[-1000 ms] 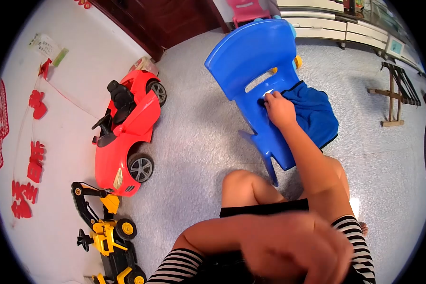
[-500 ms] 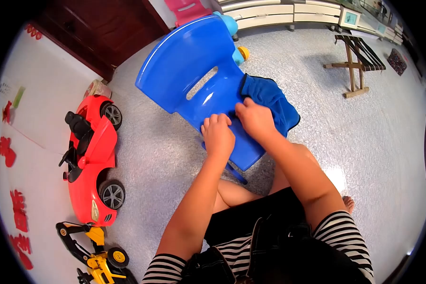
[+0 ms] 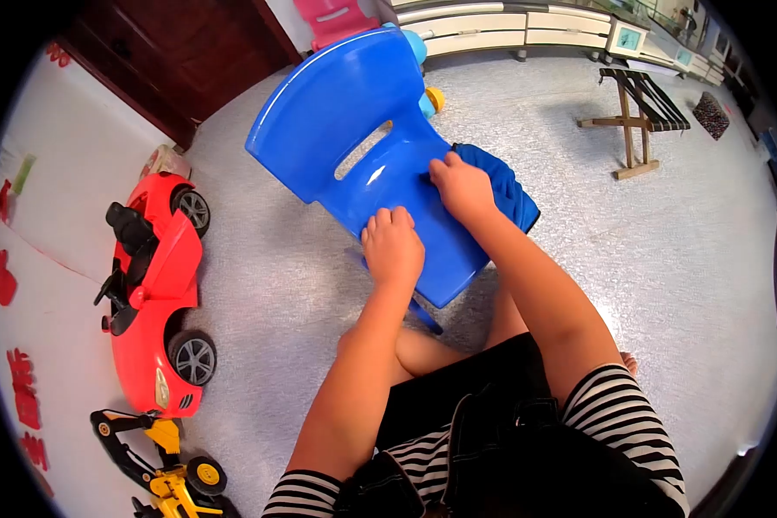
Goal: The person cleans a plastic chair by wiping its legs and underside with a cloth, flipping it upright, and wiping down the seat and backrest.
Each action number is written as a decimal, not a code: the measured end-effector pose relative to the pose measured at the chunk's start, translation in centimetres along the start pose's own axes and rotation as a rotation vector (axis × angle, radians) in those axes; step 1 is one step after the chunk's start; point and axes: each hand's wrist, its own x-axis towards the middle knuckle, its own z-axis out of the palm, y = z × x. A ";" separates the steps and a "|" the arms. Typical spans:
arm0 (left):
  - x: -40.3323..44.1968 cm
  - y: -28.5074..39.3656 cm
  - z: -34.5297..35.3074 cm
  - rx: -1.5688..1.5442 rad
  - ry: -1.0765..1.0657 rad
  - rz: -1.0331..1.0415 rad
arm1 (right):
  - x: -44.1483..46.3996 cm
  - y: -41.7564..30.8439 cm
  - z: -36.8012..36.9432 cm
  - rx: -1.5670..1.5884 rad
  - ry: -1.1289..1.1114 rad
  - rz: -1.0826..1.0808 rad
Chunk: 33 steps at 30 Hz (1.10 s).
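A blue plastic chair (image 3: 341,112) stands in front of me, its backrest away from me. My left hand (image 3: 394,246) rests palm down on the left part of the seat, fingers laid on the surface. Over the right part of the seat, my right hand (image 3: 464,188) is closed, its fingertips pointing down at the plastic. Whatever those fingers hold is hidden. Right behind that hand, a blue cloth (image 3: 511,192) with dark edging hangs at the seat's right edge; whether the hand grips it I cannot make out.
A red toy car (image 3: 160,285) and a yellow toy excavator (image 3: 177,483) stand along the left wall. Behind the chair are a pink chair (image 3: 341,17) and a white drawer cabinet (image 3: 479,30). A folding stool (image 3: 634,116) stands on the floor at the right.
My right hand has moved slightly away from me across the seat. Less of the blue cloth shows, and it lies lower at the edge. My left hand stays nearly in place.
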 end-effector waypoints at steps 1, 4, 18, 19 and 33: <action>0.0 0.0 0.0 -0.013 -0.003 -0.001 | -1.4 -0.4 -0.8 0.034 -0.006 -0.030; 0.0 0.1 -0.1 -0.009 -0.008 -0.009 | -5.8 -1.6 -3.3 0.074 -0.004 -0.091; 0.1 -0.3 -1.0 -0.136 -0.054 -0.037 | 3.5 2.6 0.3 -0.020 -0.005 0.039; 0.1 -0.3 -1.1 -0.139 -0.048 -0.035 | 3.3 2.5 0.3 -0.002 0.002 0.062; -0.3 -0.7 -0.8 -0.206 0.007 -0.054 | -7.5 1.5 -5.9 0.127 0.005 -0.003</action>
